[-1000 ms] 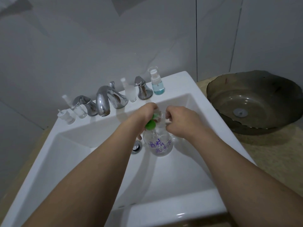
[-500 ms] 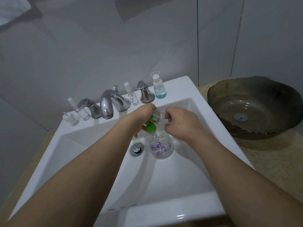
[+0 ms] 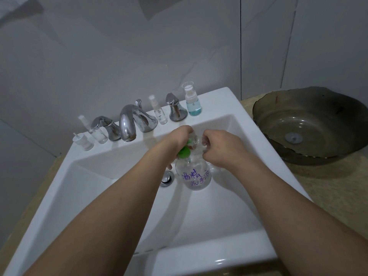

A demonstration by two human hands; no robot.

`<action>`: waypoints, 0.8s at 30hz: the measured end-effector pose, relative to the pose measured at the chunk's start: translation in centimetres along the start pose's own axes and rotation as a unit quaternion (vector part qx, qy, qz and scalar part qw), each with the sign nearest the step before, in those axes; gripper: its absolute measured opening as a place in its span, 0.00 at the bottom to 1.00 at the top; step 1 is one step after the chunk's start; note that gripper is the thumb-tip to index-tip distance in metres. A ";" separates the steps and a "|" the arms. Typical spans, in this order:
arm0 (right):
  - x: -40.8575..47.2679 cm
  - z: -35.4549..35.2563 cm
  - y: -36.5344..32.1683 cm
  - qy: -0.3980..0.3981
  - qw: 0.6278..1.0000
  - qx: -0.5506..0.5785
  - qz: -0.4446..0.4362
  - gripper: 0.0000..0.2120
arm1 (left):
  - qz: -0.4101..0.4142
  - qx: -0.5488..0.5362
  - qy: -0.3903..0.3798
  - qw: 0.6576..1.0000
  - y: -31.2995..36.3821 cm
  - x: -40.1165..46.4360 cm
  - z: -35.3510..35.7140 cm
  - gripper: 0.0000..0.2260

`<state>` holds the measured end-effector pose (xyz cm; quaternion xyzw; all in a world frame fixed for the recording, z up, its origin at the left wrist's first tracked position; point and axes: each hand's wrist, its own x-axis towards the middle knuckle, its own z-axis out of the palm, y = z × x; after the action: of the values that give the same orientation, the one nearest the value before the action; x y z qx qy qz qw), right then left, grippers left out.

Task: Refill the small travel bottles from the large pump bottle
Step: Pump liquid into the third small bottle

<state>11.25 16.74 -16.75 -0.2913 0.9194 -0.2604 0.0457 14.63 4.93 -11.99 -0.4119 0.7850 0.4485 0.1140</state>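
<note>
A large clear pump bottle [image 3: 196, 176] with purple writing stands in the white sink [image 3: 209, 216]. My left hand [image 3: 177, 139] grips its green pump head [image 3: 184, 152]. My right hand [image 3: 219, 147] holds a small clear travel bottle [image 3: 199, 141] at the pump's nozzle, mostly hidden by my fingers. On the sink's back ledge stand a blue-liquid spray bottle [image 3: 192, 100], a slim clear spray bottle [image 3: 158, 111], another clear spray bottle [image 3: 95, 129] and a short clear bottle [image 3: 82, 140].
A chrome faucet [image 3: 129, 121] with two handles [image 3: 103, 126] [image 3: 175, 109] lines the ledge. The drain plug [image 3: 166, 178] sits left of the pump bottle. A dark glass basin [image 3: 310, 124] rests on the counter to the right.
Both hands stay at the pump head with the small bottle. Only the camera's view has shifted slightly; the hands' grips look the same.
</note>
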 end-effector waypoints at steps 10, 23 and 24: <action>-0.1 -0.4 -0.5 0.055 0.998 0.017 -0.027 0.11 | 0.021 -0.022 0.000 1.000 0.7 0.3 -1.3 0.18; -0.2 -0.4 -0.2 0.010 1.000 -0.013 -0.006 0.10 | 0.010 -0.005 0.009 1.000 -0.1 0.2 -0.1 0.12; -0.2 -0.4 -0.2 0.008 1.000 -0.014 -0.005 0.10 | 0.010 -0.005 0.009 1.000 -0.1 0.2 -0.1 0.12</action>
<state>11.47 16.90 -16.28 -0.2944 0.9218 -0.2501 0.0328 14.62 4.74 -12.13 -0.4089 0.7875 0.4501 0.1006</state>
